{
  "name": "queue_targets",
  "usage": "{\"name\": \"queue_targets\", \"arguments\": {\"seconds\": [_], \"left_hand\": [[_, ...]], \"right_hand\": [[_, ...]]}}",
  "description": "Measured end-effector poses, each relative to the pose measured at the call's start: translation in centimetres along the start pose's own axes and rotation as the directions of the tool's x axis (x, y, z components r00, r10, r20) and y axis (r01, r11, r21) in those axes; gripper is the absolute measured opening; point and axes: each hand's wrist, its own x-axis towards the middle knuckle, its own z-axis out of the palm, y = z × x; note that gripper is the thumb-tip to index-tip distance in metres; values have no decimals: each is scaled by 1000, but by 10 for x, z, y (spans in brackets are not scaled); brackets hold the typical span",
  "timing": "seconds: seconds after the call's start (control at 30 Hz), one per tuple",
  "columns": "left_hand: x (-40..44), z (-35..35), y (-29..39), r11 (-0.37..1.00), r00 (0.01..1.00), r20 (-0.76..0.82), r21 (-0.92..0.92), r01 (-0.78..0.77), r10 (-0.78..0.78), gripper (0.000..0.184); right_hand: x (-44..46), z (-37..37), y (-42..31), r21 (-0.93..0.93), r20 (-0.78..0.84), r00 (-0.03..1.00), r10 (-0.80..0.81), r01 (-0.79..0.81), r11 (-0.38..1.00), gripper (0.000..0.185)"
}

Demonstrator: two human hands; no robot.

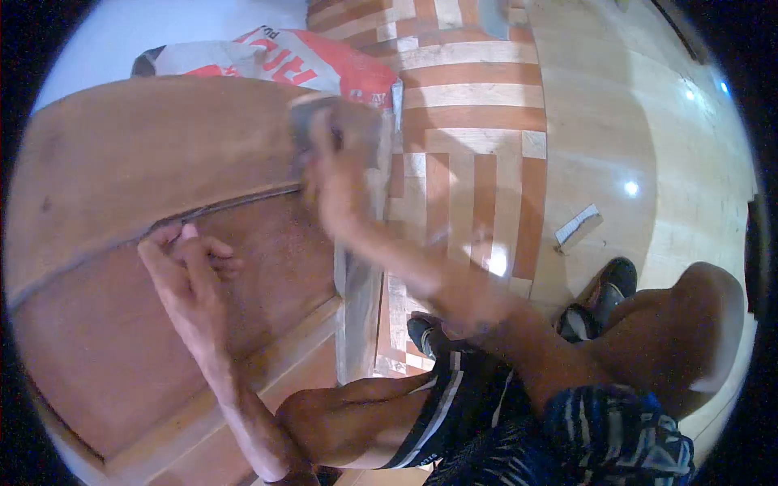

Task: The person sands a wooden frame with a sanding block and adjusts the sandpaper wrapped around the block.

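Observation:
A large brown wooden panel [267, 251] with a curved top rail [162, 138] leans or stands in front of me on the left. My right hand [332, 154], smeared by motion, is at the rail's right end. It grips a grey sanding block [312, 121] against the wood; the block's exact shape is blurred. Lower left, my left hand [190, 255] rests by the groove under the rail, its fingers loosely bent and apart. Nothing shows in it.
Behind the rail lies a red and white printed sack [340, 69]. A small white and brown strip [578, 228] lies on the tiled floor [592, 146] to the right. My legs and shoes [613, 283] are below, close to the panel's pale side edge [356, 324].

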Motion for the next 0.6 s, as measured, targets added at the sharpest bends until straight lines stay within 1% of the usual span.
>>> {"name": "queue_targets", "arguments": {"seconds": [0.03, 0.07, 0.1, 0.17, 0.2, 0.27, 0.3, 0.33, 0.37, 0.4, 0.47, 0.5, 0.57, 0.6], "left_hand": [[-1, -2, -1, 1000, 1000, 1, -6, 5, -5, 20], [-4, -1, 0, 1000, 1000, 0, -13, 1, -1, 20], [-5, 0, 2, 1000, 1000, 11, -20, -9, 9, 20], [-1, 1, 1, 1000, 1000, -13, -14, -13, 12, 19], [-3, 2, -2, 1000, 1000, -13, -4, 1, -1, 19], [-2, 3, 4, 998, 998, -3, -32, 56, -56, 18], [0, 3, 8, 996, 997, -15, -52, 72, -72, 17], [0, 1, 3, 998, 999, 11, -47, 45, -44, 17], [1, -1, -3, 999, 1000, 25, -44, 10, -9, 18], [4, -3, -7, 998, 999, 32, -47, -32, 34, 18], [3, -3, -7, 998, 1000, 18, -65, -15, 17, 19], [4, 0, -7, 997, 1000, 14, -78, -5, 6, 19], [7, 2, -8, 997, 999, 2, -63, -40, 40, 19], [4, 0, -8, 998, 999, 11, -47, -48, 49, 19]], "right_hand": [[17, -3, 25, -287, -45, 987, -152, 133, 949, 56], [19, -4, 21, -154, -31, 999, -28, 23, 988, 56], [20, -7, 18, -24, -9, 995, 98, -99, 995, 56], [0, 1, -2, -242, 102, 986, 135, -107, 964, 58], [-13, -2, -41, -73, 121, 989, 81, -73, 995, 59], [-24, -8, -62, 3, 125, 985, -122, 123, 992, 58], [-30, -6, -46, -78, 135, 947, -290, 302, 950, 56], [-38, 0, -30, -153, 159, 881, -446, 468, 870, 55], [-30, -5, -1, -101, 228, 851, -473, 503, 858, 61], [-18, -9, 26, -71, 237, 856, -459, 487, 871, 64], [-14, -13, 60, -16, 273, 875, -400, 420, 907, 71], [-18, -12, 49, -40, 256, 891, -374, 397, 917, 71], [-24, -11, 6, -91, 216, 926, -310, 335, 938, 71], [-23, -11, -14, -60, 223, 911, -347, 368, 928, 69]]}}
